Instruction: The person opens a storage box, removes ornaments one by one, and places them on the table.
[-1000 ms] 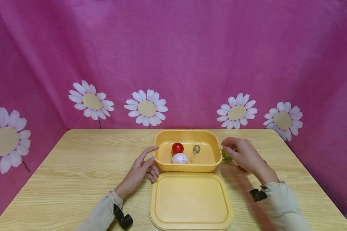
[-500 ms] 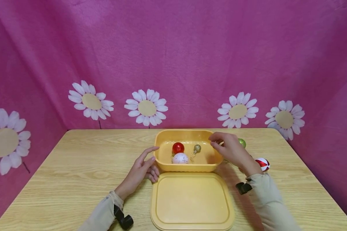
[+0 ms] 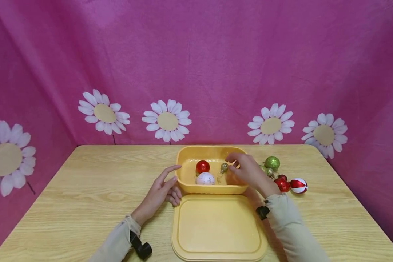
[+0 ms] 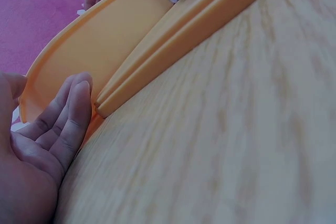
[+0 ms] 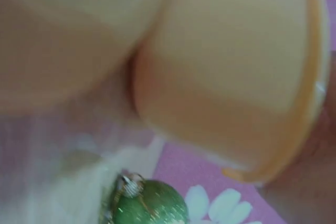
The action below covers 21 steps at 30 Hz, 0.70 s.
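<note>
1. While the left hand (image 3: 156,195) lies at the box's 8 o'clock, its forefinger reaches the rim of the box (image 3: 213,189); the fingers are spread fairly wide, the thumb by the wall, and the lower fingertips sit just beside the lid's corner.
2. The right hand (image 3: 247,171) hangs over the box's 3 o'clock end, palm down, fingers bent; thumb and forefinger stand apart with a narrow gap, right beside the gold ball (image 3: 224,166). Whether they touch it, I cannot tell.
3. The gold ball lies on the box floor, a little towards 3 o'clock from its middle, with its string trailing towards 7 o'clock.
4. Also in the box, towards 9 o'clock, lies a red ball (image 3: 202,166); the speckled white ball (image 3: 205,178) is at its 6 o'clock, and the two seem to touch.
5. The lid (image 3: 219,229) lies flat at the box's 6 o'clock, close along its near side.
6. On the table (image 3: 108,178), at the box's 3 o'clock, more balls are bunched: a green ball (image 3: 272,163) farthest back, a small ball (image 3: 270,173) at its 6 o'clock, then a dark red ball (image 3: 282,177), a shiny red one, and a striped ball (image 3: 299,185) at the bunch's 4 o'clock.
7. Beige sleeves (image 3: 291,225) come in from 5 and 7 o'clock, a black mount (image 3: 141,249) at each wrist.
8. A pink curtain (image 3: 203,65) with white flowers (image 3: 167,120) rises beyond the table's 12 o'clock edge.
</note>
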Each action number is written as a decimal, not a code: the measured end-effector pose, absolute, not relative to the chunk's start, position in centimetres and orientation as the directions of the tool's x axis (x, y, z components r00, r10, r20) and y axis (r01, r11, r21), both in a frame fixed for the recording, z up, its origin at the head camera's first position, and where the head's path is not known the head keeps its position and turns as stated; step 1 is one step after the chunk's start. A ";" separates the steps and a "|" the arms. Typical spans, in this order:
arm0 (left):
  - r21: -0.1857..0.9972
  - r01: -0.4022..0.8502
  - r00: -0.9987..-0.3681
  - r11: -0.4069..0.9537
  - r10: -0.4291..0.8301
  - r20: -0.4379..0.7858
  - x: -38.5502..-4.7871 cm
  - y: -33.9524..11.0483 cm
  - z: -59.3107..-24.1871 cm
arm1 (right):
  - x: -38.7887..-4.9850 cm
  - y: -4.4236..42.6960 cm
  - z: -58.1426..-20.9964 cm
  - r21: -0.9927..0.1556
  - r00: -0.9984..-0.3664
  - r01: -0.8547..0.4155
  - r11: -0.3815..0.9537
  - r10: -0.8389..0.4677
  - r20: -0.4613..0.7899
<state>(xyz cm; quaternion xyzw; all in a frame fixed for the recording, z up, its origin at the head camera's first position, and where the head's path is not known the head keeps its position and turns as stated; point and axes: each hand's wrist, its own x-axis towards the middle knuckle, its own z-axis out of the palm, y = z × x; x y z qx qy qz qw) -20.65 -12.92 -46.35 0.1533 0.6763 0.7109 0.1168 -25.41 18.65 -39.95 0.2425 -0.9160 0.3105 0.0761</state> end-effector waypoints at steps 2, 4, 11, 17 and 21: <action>0.998 0.040 -0.927 -0.055 0.371 0.057 -20.6 -13.0 -46.3 | -25.5 18.3 -40.5 -0.519 -0.867 -0.499 0.694 -0.407 0.288; 0.998 0.035 -0.928 -0.050 0.370 0.051 -20.6 -13.0 -46.3 | -25.4 17.8 -40.9 -0.513 -0.870 -0.492 0.704 -0.412 0.269; 0.998 0.039 -0.925 -0.049 0.377 0.054 -20.6 -13.0 -46.3 | -24.8 17.2 -41.1 -0.424 -0.879 -0.475 0.771 -0.439 0.186; 0.997 0.050 -0.925 -0.054 0.374 0.066 -20.6 -13.0 -46.3 | -24.8 17.2 -41.1 -0.422 -0.885 -0.461 0.780 -0.435 0.163; 0.997 0.053 -0.924 -0.057 0.376 0.071 -20.6 -13.0 -46.3 | -24.9 17.3 -41.2 -0.471 -0.897 -0.434 0.768 -0.418 0.144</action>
